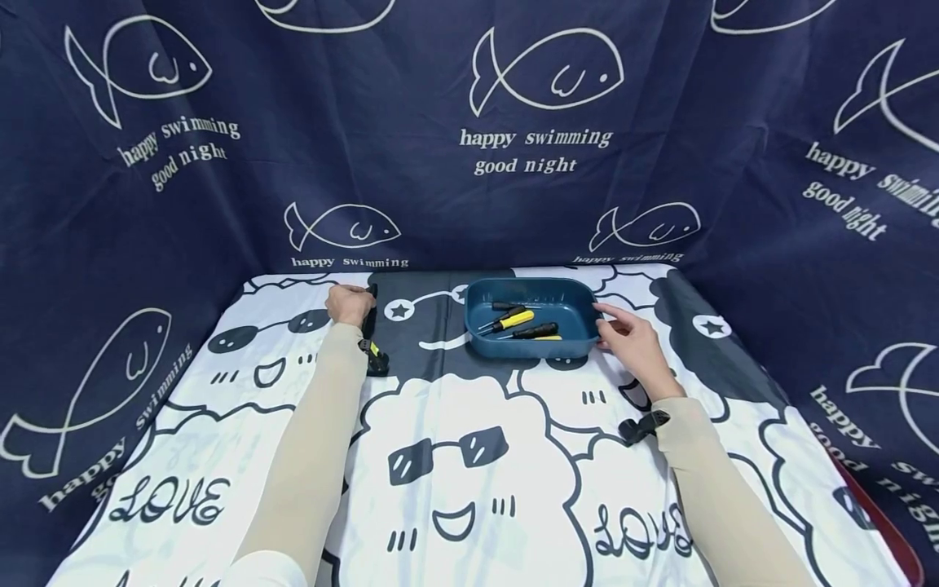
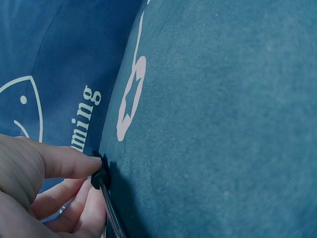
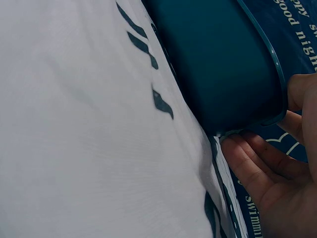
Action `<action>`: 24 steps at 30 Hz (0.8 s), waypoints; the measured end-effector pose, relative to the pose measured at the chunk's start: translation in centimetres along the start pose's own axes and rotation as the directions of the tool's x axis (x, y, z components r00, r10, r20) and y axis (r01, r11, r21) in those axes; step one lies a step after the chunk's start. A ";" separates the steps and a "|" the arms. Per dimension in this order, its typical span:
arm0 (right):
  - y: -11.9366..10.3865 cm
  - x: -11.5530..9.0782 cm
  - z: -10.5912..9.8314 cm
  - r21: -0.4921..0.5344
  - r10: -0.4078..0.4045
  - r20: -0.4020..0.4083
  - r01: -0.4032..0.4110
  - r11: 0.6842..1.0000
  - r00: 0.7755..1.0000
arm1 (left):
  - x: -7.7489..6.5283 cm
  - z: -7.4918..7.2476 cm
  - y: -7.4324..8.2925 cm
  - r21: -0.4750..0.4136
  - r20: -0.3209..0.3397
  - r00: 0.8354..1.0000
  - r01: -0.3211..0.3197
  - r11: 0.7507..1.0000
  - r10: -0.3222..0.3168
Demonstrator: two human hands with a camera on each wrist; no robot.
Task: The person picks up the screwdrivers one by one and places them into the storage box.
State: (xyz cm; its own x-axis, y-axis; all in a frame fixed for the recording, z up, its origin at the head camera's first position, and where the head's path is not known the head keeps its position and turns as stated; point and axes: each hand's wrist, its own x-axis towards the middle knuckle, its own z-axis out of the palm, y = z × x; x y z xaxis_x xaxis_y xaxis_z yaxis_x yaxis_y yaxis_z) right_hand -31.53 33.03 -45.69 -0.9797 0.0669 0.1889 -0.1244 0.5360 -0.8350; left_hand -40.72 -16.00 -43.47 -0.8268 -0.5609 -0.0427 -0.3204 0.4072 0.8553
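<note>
My left hand (image 1: 350, 305) is at the far left of the table, pinching a screwdriver (image 2: 100, 179) between thumb and fingers. Its black handle and slim metal shaft show in the left wrist view, the shaft pointing away from the fingertips. At the right end of a dark blue plastic tub (image 1: 531, 350), my right hand (image 1: 632, 342) grips the wall, with the thumb near the rim and other fingers low against the outside in the right wrist view. Inside the tub lie several screwdrivers (image 1: 519, 319) with black or yellow-and-black handles, some overlapping.
A cloth (image 1: 469, 440) printed with cartoon faces and dark patches covers the table. Dark blue curtains (image 1: 433, 106) with fish drawings hang behind and on both sides. Black wrist cameras with straps are on both forearms. A red edge (image 1: 891, 530) shows at the near right.
</note>
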 end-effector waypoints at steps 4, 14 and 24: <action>-0.1 -0.1 0.0 -0.001 0.006 -0.008 -0.006 1.000 1.000 | 0.0 -0.1 0.0 -0.006 0.003 1.000 0.007 1.000 -0.007; 0.0 0.0 0.0 -0.009 0.002 -0.005 -0.002 1.000 1.000 | -0.1 -0.1 -0.2 -0.021 -0.027 0.999 0.018 1.000 -0.019; 0.1 0.0 0.0 -0.014 0.004 -0.011 -0.004 1.000 1.000 | -0.1 0.0 -0.4 -0.011 -0.017 1.000 -0.006 1.000 0.006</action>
State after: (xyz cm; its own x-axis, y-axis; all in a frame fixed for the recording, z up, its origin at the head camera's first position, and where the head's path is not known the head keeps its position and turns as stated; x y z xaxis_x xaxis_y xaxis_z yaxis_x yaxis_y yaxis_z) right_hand -31.55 33.09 -45.77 -0.9784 0.0786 0.1914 -0.1182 0.5471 -0.8287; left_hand -40.52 -16.15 -43.76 -0.8204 -0.5711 -0.0288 -0.3103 0.4024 0.8612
